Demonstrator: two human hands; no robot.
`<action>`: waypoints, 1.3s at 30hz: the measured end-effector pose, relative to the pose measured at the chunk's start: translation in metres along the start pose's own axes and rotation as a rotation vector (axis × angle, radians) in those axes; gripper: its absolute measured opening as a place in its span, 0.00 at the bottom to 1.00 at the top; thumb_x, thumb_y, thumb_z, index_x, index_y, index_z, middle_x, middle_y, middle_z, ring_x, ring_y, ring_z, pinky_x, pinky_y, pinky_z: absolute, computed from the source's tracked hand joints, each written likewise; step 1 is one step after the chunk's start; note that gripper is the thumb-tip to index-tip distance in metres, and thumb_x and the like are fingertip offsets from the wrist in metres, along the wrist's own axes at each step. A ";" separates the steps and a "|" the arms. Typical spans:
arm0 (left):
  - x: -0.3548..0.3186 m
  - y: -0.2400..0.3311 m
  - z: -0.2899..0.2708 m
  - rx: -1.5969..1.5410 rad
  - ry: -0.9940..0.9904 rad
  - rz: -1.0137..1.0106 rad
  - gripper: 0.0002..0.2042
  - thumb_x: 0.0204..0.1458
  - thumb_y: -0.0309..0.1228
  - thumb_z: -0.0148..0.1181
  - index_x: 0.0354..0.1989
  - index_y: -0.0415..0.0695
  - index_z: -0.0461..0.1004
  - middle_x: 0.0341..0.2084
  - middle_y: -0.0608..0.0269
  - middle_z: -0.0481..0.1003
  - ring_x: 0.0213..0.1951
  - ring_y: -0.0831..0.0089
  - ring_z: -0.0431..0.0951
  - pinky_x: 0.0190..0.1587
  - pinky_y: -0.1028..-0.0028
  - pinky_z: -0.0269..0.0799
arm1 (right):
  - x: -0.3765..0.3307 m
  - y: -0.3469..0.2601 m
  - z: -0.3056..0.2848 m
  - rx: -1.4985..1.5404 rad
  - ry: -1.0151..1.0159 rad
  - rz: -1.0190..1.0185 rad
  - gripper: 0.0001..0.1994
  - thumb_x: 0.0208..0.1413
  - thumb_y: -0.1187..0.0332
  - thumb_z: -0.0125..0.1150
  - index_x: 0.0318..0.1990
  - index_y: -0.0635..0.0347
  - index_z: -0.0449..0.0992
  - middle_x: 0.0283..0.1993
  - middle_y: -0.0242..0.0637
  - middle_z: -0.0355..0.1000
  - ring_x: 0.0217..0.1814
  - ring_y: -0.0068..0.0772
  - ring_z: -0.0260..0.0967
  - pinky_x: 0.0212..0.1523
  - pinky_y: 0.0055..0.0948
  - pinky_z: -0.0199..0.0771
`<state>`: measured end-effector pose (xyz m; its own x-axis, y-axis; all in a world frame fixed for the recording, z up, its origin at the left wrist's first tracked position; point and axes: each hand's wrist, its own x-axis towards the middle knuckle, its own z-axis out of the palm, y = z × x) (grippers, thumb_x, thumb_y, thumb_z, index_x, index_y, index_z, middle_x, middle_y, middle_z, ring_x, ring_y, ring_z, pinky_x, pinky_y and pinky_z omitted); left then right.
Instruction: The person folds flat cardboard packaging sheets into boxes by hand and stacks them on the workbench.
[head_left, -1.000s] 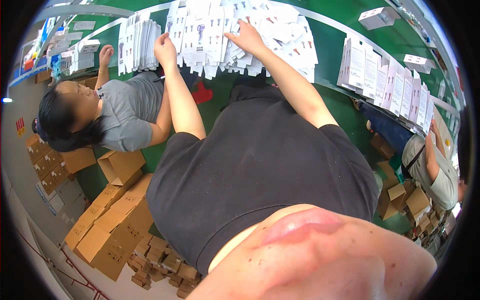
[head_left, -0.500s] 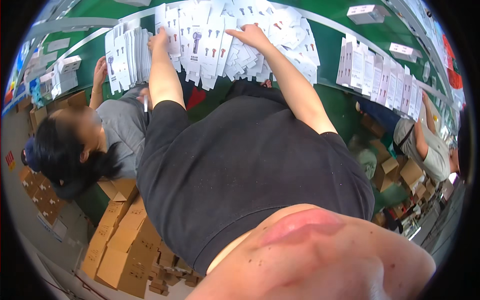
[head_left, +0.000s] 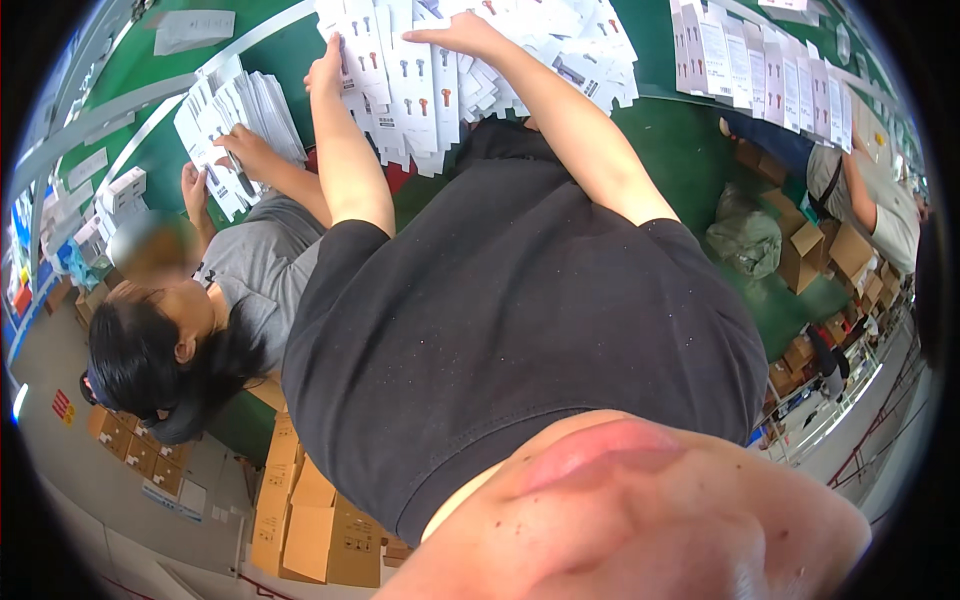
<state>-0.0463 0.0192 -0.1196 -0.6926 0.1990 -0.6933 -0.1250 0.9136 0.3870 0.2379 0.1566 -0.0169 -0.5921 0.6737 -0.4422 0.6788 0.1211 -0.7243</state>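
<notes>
White cards (head_left: 420,80), green table (head_left: 690,150), black shirt (head_left: 520,320).

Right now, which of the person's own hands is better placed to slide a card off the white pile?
Probably the left hand: it rests at the near edge of the pile of cards. The right hand lies flat farther in.

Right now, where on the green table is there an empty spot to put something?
Bare green table shows between the big card pile and the row of upright cards on the right. Another bare strip lies left of the pile, above the co-worker's stack. Under both hands it is crowded.
</notes>
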 end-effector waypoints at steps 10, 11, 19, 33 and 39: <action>-0.120 0.028 0.020 -0.485 -0.091 0.074 0.46 0.56 0.60 0.59 0.64 0.23 0.62 0.57 0.31 0.70 0.54 0.45 0.77 0.56 0.54 0.76 | -0.022 -0.008 0.030 0.199 0.230 -0.002 0.43 0.37 0.38 0.78 0.49 0.74 0.81 0.47 0.56 0.79 0.44 0.44 0.81 0.47 0.32 0.82; -0.121 0.021 0.020 -0.467 -0.115 0.102 0.45 0.56 0.58 0.60 0.64 0.24 0.61 0.57 0.31 0.70 0.54 0.46 0.77 0.55 0.55 0.76 | -0.018 -0.003 0.033 0.182 0.218 -0.008 0.44 0.37 0.40 0.79 0.51 0.74 0.80 0.48 0.57 0.79 0.45 0.45 0.81 0.48 0.32 0.82; -0.163 0.006 0.005 -0.331 -0.187 0.275 0.42 0.56 0.48 0.66 0.67 0.25 0.56 0.53 0.32 0.72 0.55 0.48 0.77 0.55 0.56 0.75 | 0.031 0.031 0.030 0.101 0.131 -0.096 0.37 0.45 0.51 0.78 0.56 0.74 0.76 0.50 0.58 0.78 0.48 0.47 0.81 0.50 0.34 0.82; -0.251 0.014 -0.030 -0.674 -0.094 0.308 0.36 0.57 0.40 0.66 0.66 0.27 0.58 0.56 0.34 0.71 0.58 0.49 0.73 0.58 0.61 0.71 | 0.020 -0.014 -0.039 0.729 -0.425 0.189 0.25 0.42 0.67 0.77 0.50 0.67 0.81 0.41 0.43 0.78 0.39 0.32 0.73 0.41 0.26 0.76; -0.237 -0.007 -0.008 -0.921 -0.469 0.403 0.36 0.58 0.38 0.63 0.69 0.30 0.55 0.55 0.38 0.71 0.51 0.54 0.77 0.56 0.62 0.74 | -0.027 -0.026 -0.076 0.911 -0.300 0.109 0.21 0.45 0.68 0.75 0.47 0.68 0.81 0.42 0.43 0.79 0.41 0.31 0.74 0.42 0.26 0.76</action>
<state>0.1130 -0.0369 0.0474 -0.4886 0.7143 -0.5011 -0.5663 0.1773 0.8049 0.2689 0.1910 0.0541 -0.7179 0.4178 -0.5568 0.2140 -0.6286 -0.7477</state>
